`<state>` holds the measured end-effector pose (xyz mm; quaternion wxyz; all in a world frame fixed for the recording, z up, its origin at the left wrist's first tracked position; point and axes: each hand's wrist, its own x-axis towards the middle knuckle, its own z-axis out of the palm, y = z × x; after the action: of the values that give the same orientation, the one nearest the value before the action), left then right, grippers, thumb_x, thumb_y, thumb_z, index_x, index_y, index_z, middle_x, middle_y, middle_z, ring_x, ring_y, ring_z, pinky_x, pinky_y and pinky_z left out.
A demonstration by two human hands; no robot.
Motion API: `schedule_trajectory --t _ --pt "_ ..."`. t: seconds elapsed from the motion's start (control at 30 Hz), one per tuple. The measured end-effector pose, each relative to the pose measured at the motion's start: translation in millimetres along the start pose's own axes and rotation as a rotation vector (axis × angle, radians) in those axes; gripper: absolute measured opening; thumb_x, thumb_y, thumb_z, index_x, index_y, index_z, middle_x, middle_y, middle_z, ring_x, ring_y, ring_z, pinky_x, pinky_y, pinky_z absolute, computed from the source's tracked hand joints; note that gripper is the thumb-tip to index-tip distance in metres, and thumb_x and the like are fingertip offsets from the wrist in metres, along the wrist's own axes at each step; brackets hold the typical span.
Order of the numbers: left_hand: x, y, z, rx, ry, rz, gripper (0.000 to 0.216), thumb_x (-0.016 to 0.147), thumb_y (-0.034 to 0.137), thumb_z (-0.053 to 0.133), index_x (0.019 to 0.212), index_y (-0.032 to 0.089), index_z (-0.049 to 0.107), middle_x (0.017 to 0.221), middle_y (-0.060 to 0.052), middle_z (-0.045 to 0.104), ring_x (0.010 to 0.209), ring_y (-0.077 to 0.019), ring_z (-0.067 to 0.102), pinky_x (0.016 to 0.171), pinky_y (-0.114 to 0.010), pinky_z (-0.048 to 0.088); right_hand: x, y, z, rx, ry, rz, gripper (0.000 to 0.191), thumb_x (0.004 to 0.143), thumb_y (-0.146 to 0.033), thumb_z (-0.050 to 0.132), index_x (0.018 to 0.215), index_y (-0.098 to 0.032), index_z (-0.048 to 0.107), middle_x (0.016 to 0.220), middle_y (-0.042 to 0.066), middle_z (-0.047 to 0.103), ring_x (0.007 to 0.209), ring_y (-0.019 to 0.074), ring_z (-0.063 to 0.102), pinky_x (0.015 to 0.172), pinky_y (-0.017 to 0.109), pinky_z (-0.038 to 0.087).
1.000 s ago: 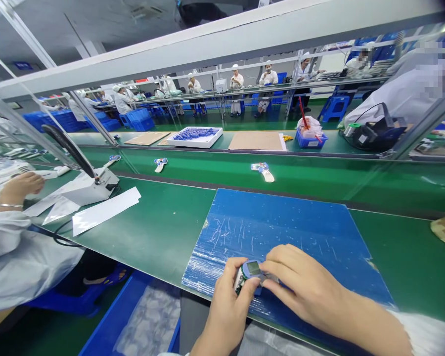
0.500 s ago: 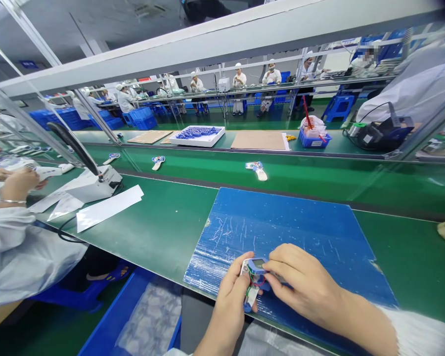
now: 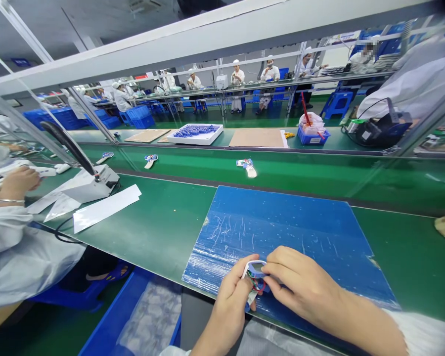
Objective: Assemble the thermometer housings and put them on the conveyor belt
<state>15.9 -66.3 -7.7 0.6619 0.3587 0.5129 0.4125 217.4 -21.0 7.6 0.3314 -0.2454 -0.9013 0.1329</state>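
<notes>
Above the near edge of the blue board (image 3: 278,217), my left hand (image 3: 232,301) is closed around the white shell of an opened handheld electronic device (image 3: 250,269). Red and green wires show inside it. My right hand (image 3: 304,287) pinches the blue-framed display part (image 3: 258,268) between thumb and fingers, at the upper end of the shell. The display part sits against the white rim; whether it is seated cannot be told. My fingers hide much of the lower portion.
Beyond the board, a green belt (image 3: 200,173) carries gun-shaped white-and-blue devices (image 3: 249,168). A white tray of blue parts (image 3: 196,133) and a blue basket (image 3: 313,136) stand on the far ledge. At left are a lamp-like fixture (image 3: 96,183), paper strips (image 3: 107,208) and a co-worker's hand (image 3: 20,183).
The devices on the belt have shifted left. In my hands, the display part now lies closer within the white shell's rim. Both hands keep their hold.
</notes>
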Motion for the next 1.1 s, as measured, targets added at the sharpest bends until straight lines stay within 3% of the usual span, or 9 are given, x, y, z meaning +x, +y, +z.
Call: schedule_trajectory --t 0.13,0.3,0.47,0.57,0.8,0.87,0.93,1.03,1.1 --pt "1 -1 -5 0.128 -0.034 0.110 0.042 0.093 0.029 0.057 0.133 0.025 0.068 0.106 -0.003 0.072 0.081 -0.0161 0.061 0.077 -0.029 0.051 1 0 3 0.059 0.029 0.036 0.015 0.104 -0.006 0.052 0.111 -0.015 0.062 0.098 0.007 0.066 0.088 0.0201 0.057 0.075 0.038 0.050" --pt "5 0 -1 0.316 0.083 0.290 0.038 0.088 0.045 0.074 0.120 0.024 0.072 0.122 -0.007 0.074 0.115 -0.0247 0.065 0.102 -0.032 0.048 3 1 14 0.210 0.083 0.122 0.017 0.107 -0.011 0.048 0.110 -0.019 0.063 0.096 0.005 0.064 0.087 0.0180 0.057 0.073 0.034 0.049" --pt "13 -9 -7 0.146 0.100 0.186 0.052 0.082 0.058 0.079 0.116 0.019 0.074 0.078 -0.001 0.069 0.064 -0.0129 0.058 0.062 -0.025 0.047 7 9 13 0.244 0.076 0.285 0.016 0.103 -0.020 0.063 0.119 -0.025 0.061 0.099 0.002 0.065 0.088 0.0170 0.062 0.074 0.032 0.052" --pt "14 -9 -15 0.078 0.118 0.197 0.055 0.080 0.059 0.082 0.115 0.018 0.074 0.075 0.000 0.067 0.059 -0.0098 0.055 0.058 -0.022 0.045 3 16 1 0.178 -0.046 0.364 0.029 0.100 -0.025 0.068 0.127 -0.028 0.059 0.117 0.004 0.064 0.103 0.0201 0.064 0.087 0.036 0.057" --pt "29 0 -18 -0.135 0.128 0.100 0.066 0.078 0.061 0.084 0.121 0.014 0.069 0.062 0.000 0.066 0.043 -0.0085 0.052 0.044 -0.020 0.041 -17 26 8 -0.294 -0.147 0.082 0.031 0.100 -0.024 0.061 0.130 -0.016 0.059 0.116 0.015 0.067 0.099 0.0307 0.065 0.082 0.048 0.060" --pt "38 4 -19 -0.184 0.114 0.092 0.072 0.077 0.062 0.084 0.128 0.013 0.067 0.066 -0.002 0.069 0.048 -0.0120 0.057 0.044 -0.022 0.046 -11 43 10 -0.322 -0.134 0.093 0.030 0.102 -0.023 0.055 0.130 -0.014 0.061 0.111 0.014 0.068 0.095 0.0280 0.067 0.080 0.043 0.060" --pt "44 12 -21 -0.231 0.145 0.129 0.070 0.079 0.060 0.083 0.131 0.016 0.068 0.088 -0.010 0.076 0.066 -0.0189 0.068 0.051 -0.027 0.056 2 75 1 -0.352 -0.097 0.205 0.029 0.100 -0.026 0.058 0.126 -0.017 0.067 0.104 0.011 0.069 0.088 0.0239 0.068 0.074 0.036 0.059" --pt "39 30 -22 -0.225 0.190 0.245 0.050 0.082 0.053 0.083 0.120 0.022 0.077 0.121 -0.014 0.073 0.090 -0.0218 0.071 0.063 -0.029 0.061 20 135 -37 -0.456 0.053 0.417 0.019 0.091 -0.034 0.071 0.100 -0.018 0.077 0.082 0.005 0.068 0.068 0.0195 0.067 0.057 0.029 0.051" --pt "21 38 -20 -0.184 -0.001 0.270 0.041 0.084 0.054 0.081 0.110 0.023 0.082 0.117 -0.013 0.075 0.088 -0.0211 0.073 0.069 -0.030 0.061 25 164 -66 -0.497 0.157 0.461 0.035 0.101 -0.041 0.060 0.083 -0.014 0.075 0.063 0.002 0.059 0.050 0.0145 0.058 0.047 0.026 0.040"
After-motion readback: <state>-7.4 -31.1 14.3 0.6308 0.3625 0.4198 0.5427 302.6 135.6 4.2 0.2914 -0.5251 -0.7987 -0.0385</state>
